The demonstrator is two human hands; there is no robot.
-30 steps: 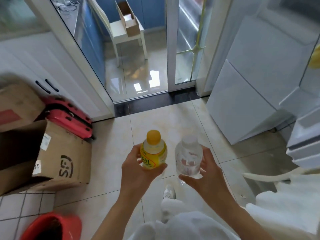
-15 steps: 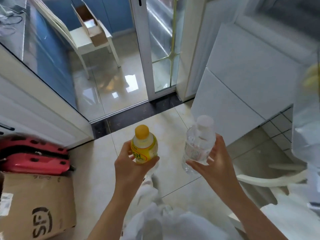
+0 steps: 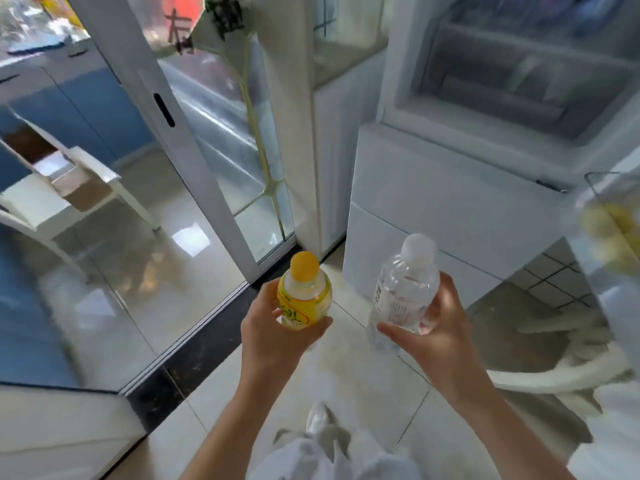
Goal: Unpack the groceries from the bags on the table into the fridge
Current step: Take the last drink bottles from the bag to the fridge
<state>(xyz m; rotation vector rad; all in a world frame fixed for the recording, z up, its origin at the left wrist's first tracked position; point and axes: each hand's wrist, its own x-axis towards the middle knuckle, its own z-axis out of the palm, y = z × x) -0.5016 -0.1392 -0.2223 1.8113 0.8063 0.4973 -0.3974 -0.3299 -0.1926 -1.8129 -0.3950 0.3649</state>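
Now standing on tiled floor (image 3: pixel 363 386), facing fridge (image 3: pixel 450 209). Left hand (image 3: pixel 273 334) wrapped around yellow bottle (image 3: pixel 304 296): fingers curled behind and under, thumb across the front below the label; orange-yellow cap up, bottle upright. Right hand (image 3: pixel 436 327) grasping water bottle (image 3: pixel 403 292): thumb across the lower front, fingers round the far side; white cap up, bottle tilted slightly toward the fridge. Both bottles held in the air, side by side, not touching, in front of and below the fridge's lower drawers. Water bottle the nearer of the two to the fridge; yellow bottle further left of it.

Fridge white, upper compartment open, shelves inside blurred, contents not readable. Open fridge door (image 3: pixel 609 237) at far right of the fridge, yellow items in its rack, blurred. Sliding glass door (image 3: pixel 194 174) left of the fridge, white frame, dark threshold strip at its foot. Beyond the glass, well left of the fridge: white chair (image 3: pixel 69 202) carrying a cardboard box (image 3: pixel 59 164); blue cabinets (image 3: pixel 97 98) behind. Curved white chair back (image 3: pixel 554 375) low, below the fridge door. Own shoe (image 3: pixel 317 417) and pale trousers at bottom centre, below the bottles.
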